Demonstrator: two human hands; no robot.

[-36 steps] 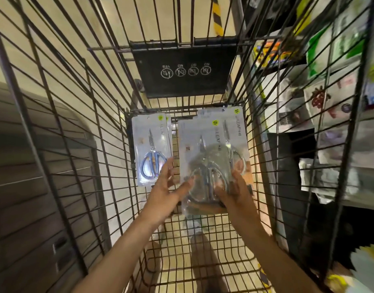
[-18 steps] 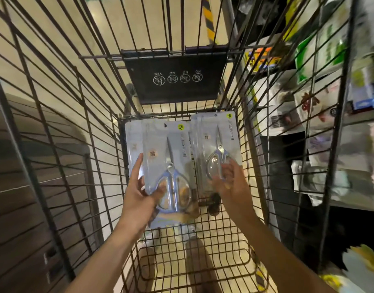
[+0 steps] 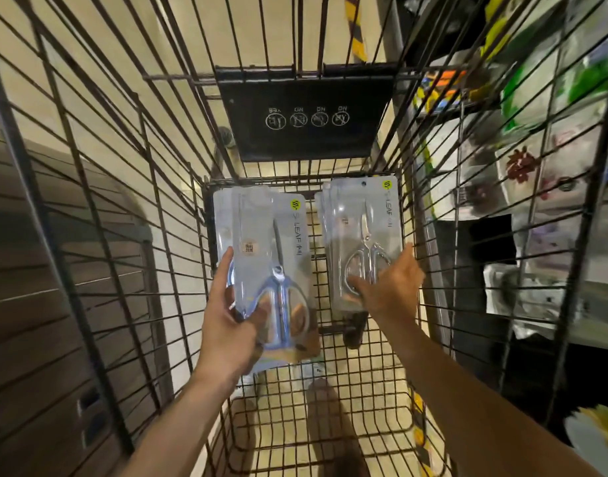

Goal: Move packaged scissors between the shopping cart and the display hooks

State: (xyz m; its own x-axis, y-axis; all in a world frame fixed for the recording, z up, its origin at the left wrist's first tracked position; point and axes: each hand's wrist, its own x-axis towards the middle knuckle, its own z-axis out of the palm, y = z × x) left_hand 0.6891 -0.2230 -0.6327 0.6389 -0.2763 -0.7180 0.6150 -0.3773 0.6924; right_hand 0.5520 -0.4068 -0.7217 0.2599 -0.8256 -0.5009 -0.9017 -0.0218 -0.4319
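Both arms are reaching deep into the shopping cart (image 3: 99, 235), and each one has its own batch of packaged scissors. The left hand (image 3: 232, 321) has its grip clamped on the blue-handled pack (image 3: 271, 270), thumb across the front of the blister and fingers behind it, low on the card near the handles. That keeps the hang-hole end pointing away and free, which looks handy for a hook later on. There seems to be more than one card in that hold (the edges fan out at the top), but I cannot count them.

Over on the other side, the right hand (image 3: 388, 287) lies against the lower part of the silver-handled stack (image 3: 361, 242), thumb up along its right edge and fingers spread across the front. Whether that grip has closed round the cards or only presses on them I cannot tell. The stack leans against the far end of the basket, just below the black warning flap (image 3: 306, 115).

The two batches are side by side and apart, so my read is sorting by type before lifting out. Display shelves (image 3: 543, 166) blur past beyond the right-hand wires; no hooks are visible.
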